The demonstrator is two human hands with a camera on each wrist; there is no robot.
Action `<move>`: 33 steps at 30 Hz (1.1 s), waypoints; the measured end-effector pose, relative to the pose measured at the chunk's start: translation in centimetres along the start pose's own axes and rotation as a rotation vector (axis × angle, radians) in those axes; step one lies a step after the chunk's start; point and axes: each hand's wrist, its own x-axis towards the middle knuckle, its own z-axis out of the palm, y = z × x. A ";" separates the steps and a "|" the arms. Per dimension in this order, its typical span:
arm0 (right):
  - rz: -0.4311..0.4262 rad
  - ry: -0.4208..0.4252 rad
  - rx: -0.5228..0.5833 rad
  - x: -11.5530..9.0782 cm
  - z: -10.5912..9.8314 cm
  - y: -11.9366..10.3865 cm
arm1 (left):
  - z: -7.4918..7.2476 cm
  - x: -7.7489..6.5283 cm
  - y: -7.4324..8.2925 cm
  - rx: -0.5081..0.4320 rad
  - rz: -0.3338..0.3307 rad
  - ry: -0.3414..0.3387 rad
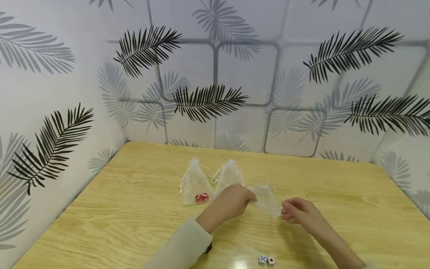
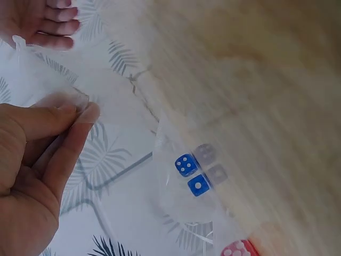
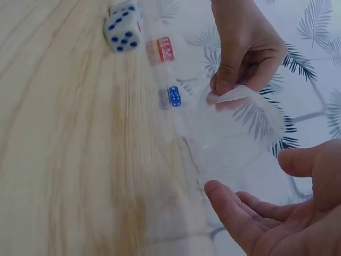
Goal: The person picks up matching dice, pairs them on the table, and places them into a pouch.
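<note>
My left hand (image 1: 233,201) pinches one end of a sheer white drawstring pouch (image 1: 265,200) between thumb and fingertips, over the table. The pouch is see-through and stretches toward my right hand (image 1: 300,213). In the right wrist view that hand's thumb and fingers (image 3: 234,213) are spread apart beside the pouch, with nothing between them. Beyond the left hand lie two similar gauzy pouches. The left pouch (image 1: 193,183) contains red dice (image 1: 201,197). Blue dice (image 2: 198,185) show inside the other pouch (image 1: 230,177), which the left hand partly covers in the head view.
Two white dice (image 1: 262,259) sit side by side at the near edge of the head view, one with blue pips up, the other with a red pip. The wooden table (image 1: 134,209) meets a leaf-patterned wall (image 1: 242,123) at the back and left.
</note>
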 end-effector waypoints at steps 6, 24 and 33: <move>0.062 -0.148 0.318 1.7 0.4 0.4 | -0.3 -1.0 0.6 0.005 0.009 0.062; -0.002 -0.159 0.616 3.3 1.2 -2.1 | -2.7 -2.8 2.3 0.214 0.167 0.170; -0.109 -0.030 0.491 1.7 -0.5 -3.1 | -2.7 -2.7 3.2 0.109 0.131 0.012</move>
